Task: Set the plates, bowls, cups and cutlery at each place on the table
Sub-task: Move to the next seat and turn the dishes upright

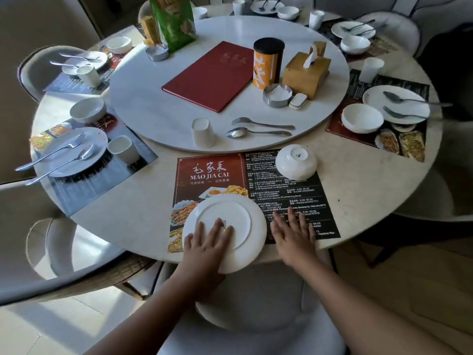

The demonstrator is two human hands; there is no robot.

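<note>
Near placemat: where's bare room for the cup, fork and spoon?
Free: the placemat, its black half between the upturned bowl and the right hand; bare table right of it, short of the neighbouring setting. Crowded: the near-left, under the upturned plate and left hand.

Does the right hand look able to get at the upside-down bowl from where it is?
Probably yes: the right hand lies flat and empty on the placemat, and nothing stands between it and the bowl just ahead.
</note>
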